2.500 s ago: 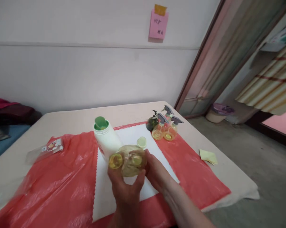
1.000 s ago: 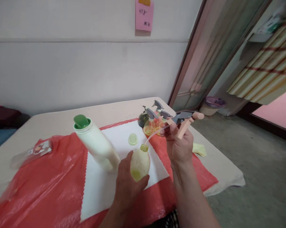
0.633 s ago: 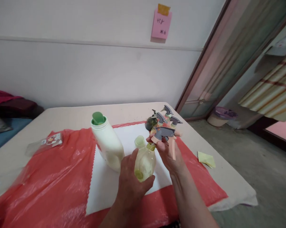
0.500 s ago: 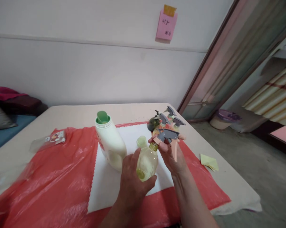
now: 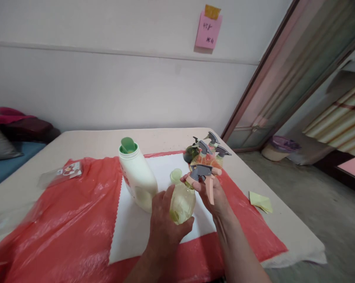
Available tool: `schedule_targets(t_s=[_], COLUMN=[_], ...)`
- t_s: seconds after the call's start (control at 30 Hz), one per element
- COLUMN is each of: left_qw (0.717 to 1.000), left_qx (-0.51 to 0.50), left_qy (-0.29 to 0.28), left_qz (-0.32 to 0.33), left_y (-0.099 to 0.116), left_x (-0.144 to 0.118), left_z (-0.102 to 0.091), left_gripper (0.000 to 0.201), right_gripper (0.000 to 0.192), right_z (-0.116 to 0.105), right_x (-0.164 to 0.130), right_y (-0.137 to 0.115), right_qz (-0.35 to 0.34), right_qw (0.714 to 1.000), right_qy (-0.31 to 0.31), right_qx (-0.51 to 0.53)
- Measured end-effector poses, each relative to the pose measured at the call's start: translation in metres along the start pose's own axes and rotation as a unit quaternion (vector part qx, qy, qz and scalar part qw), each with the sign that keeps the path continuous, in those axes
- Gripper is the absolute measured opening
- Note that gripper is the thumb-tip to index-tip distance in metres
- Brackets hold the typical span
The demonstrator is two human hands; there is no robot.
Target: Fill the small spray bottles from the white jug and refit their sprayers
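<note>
A round, see-through yellow-green spray bottle (image 5: 183, 201) is gripped by my left hand (image 5: 167, 224), its fingers wrapped round the body. My right hand (image 5: 211, 194) grips a pink and grey trigger spray head (image 5: 203, 173) right at the bottle's neck. Whether the thread has caught cannot be made out. Just behind the bottle lies a pale green cap (image 5: 176, 175) on the white cloth (image 5: 133, 239). To the left of my left hand stands a tall white jug (image 5: 139, 177) with its mouth uncovered and a green scoop (image 5: 127, 144) in it.
Several filled spray bottles (image 5: 203, 157) stand behind my right hand. Red plastic sheeting (image 5: 68, 220) lies under the cloth. A clear packet (image 5: 68, 171) rests at the left, and yellow-green paper notes (image 5: 260, 201) lie near the right table edge.
My right hand has brought the spray head down and left onto the bottle's neck, which was uncovered before. The left hand stays around the bottle.
</note>
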State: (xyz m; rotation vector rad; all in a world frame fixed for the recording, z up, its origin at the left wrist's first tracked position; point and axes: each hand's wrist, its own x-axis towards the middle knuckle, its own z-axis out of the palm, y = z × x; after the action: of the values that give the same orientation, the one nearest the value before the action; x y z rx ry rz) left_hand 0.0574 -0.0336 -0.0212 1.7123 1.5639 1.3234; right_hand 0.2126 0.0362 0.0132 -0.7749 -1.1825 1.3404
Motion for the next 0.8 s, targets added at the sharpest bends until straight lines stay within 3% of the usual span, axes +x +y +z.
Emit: schedule_targets(t_s=[0.33,0.5,0.6,0.8], left_qw=[0.989,0.944,0.926,0.985], left_qx=[-0.100,-0.233,-0.265,-0.101], left_qy=[-0.071,-0.154,-0.176,-0.095], left_qz=[-0.087,-0.174,-0.204,-0.099], left_y=[0.011,0.011,0.011,0.004], left_x=[0.004,0.008,0.009,0.009], left_z=[-0.010,-0.016,-0.019,-0.018], left_gripper=[0.084,0.089,0.090,0.086], right_gripper=[0.030,0.031,0.033,0.030], right_z=[0.000,0.000,-0.001,0.001], right_x=[-0.002,-0.004,-0.004,-0.001], right_y=[-0.001,0.000,-0.001,0.003], right_qz=[-0.006,0.010,0.025,0.026], right_qw=[1.000,0.997,0.996,0.998], right_qy=[0.023,0.035,0.042,0.045], right_qx=[0.018,0.061,0.073,0.026])
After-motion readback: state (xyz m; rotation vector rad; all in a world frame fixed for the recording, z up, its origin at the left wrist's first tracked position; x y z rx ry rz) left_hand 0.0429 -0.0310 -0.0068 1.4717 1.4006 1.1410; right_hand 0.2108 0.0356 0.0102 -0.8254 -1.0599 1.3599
